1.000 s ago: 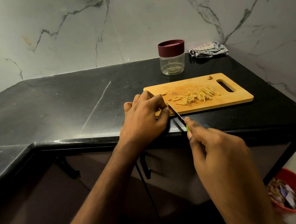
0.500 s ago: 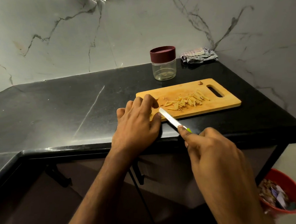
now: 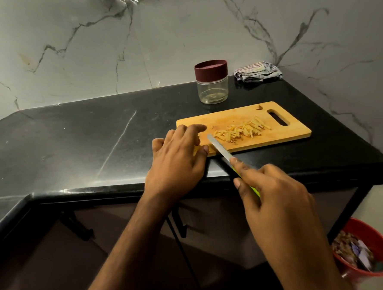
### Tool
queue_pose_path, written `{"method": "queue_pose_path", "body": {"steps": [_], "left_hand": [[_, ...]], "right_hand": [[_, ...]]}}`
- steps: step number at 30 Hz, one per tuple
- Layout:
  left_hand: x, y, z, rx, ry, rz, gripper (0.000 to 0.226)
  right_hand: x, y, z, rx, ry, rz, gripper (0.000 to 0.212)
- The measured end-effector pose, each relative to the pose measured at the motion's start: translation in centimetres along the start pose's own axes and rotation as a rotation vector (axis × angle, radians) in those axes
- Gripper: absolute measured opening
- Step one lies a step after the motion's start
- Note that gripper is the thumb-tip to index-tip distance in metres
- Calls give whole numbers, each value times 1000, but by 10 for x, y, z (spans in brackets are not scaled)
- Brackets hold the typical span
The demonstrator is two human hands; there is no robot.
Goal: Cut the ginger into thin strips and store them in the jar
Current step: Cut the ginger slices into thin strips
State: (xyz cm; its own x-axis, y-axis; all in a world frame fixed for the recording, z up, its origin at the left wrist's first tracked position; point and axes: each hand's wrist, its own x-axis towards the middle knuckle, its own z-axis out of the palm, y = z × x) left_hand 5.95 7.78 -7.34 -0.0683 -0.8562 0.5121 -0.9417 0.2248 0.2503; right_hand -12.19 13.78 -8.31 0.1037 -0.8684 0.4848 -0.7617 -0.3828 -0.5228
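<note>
Head view: black stone worktop (image 3: pixel 73 138) against a veined marble wall (image 3: pixel 179 33), wooden chopping board (image 3: pixel 293 134) lying flat near the right front edge, handle slot to the right. Ginger strips (image 3: pixel 241 130) heaped in a loose pile on the middle of the board, one small ginger scrap (image 3: pixel 259 106) apart near the far edge beside the slot. Left hand (image 3: pixel 176 166) resting on the board's left end, fingers relaxed and spread, gripping nothing visible, forefinger stretched toward the pile. Right hand (image 3: pixel 270 196) wrapped round the green handle of a knife (image 3: pixel 222 150), forefinger laid along the top; blade angled up and left, tip just beside the near-left end of the strips, between the two hands. Blade touching the board or held just above it: cannot tell. Clear jar (image 3: pixel 212 87) with a maroon lid (image 3: pixel 211 68) on it, upright behind the board, apart from it, seemingly with no strips inside. Crumpled striped cloth (image 3: pixel 257 71) in the far corner, right of the jar. Red bin (image 3: pixel 367 250) with scraps on the floor, lower right.
</note>
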Motion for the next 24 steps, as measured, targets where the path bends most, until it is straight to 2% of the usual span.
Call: {"method": "queue_pose_path", "body": {"steps": [4,7,12,20,24], "left_hand": [[-1,-2,1,-64,58,-54,12],[0,0,-2,-54,41,-63,4],[0,2,-6,-68,2,-79,13],[3,1,-4,-63,-16,-74,11],[6,0,-5,-135,-36,-84,15]], "right_hand": [[-1,-4,-3,70,35,-63,39],[-4,-7,0,88,9,-72,39],[-5,-8,-1,79,22,-77,39],[-10,-7,-4,85,17,-82,41],[3,-11,5,48,15,-67,37]]}}
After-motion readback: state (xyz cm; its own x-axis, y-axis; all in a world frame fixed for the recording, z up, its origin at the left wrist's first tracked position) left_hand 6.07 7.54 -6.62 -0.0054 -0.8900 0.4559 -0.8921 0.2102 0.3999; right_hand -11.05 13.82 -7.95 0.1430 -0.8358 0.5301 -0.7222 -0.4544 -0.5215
